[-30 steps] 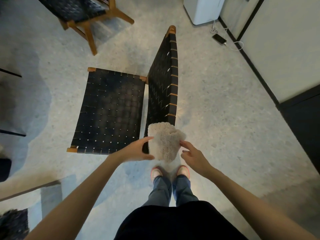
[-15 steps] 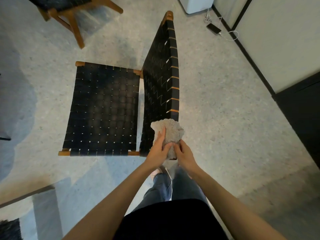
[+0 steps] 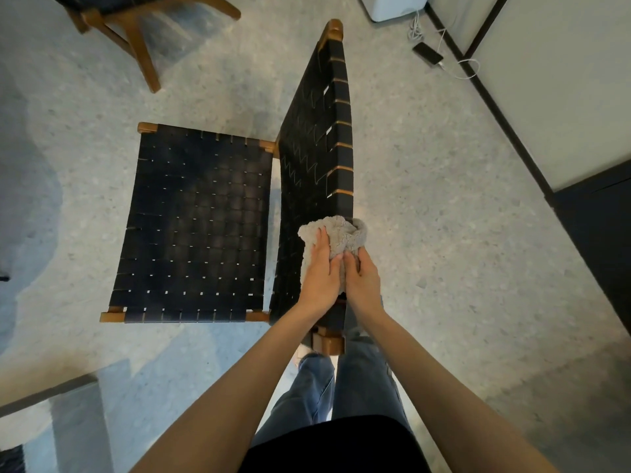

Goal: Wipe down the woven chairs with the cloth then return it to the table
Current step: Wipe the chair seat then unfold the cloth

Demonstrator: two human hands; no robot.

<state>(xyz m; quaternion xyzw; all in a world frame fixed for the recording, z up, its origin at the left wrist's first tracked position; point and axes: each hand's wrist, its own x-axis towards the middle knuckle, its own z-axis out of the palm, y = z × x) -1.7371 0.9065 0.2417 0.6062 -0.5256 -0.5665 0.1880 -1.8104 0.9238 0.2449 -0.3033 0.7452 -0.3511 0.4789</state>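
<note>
A black woven chair with a wooden frame stands in front of me, its seat [image 3: 194,227] to the left and its backrest [image 3: 317,151] running away from me. A fluffy beige cloth [image 3: 345,235] is draped over the near end of the backrest's top edge. My left hand [image 3: 319,271] lies flat on the cloth, fingers straight, pressing it onto the weave. My right hand [image 3: 363,279] grips the cloth's right side from behind the backrest, fingers curled into it. Both hands touch each other.
A second woven chair [image 3: 129,25] stands at the top left. A phone on a white cable [image 3: 428,52] lies on the floor by the wall, near a white appliance [image 3: 392,5]. A dark cabinet [image 3: 601,233] is at the right. A glass table edge [image 3: 47,394] sits at bottom left.
The cloth was held in the air between both hands; it now sits on the backrest's top edge. My left hand flattened on it and my right hand closed on its side.
</note>
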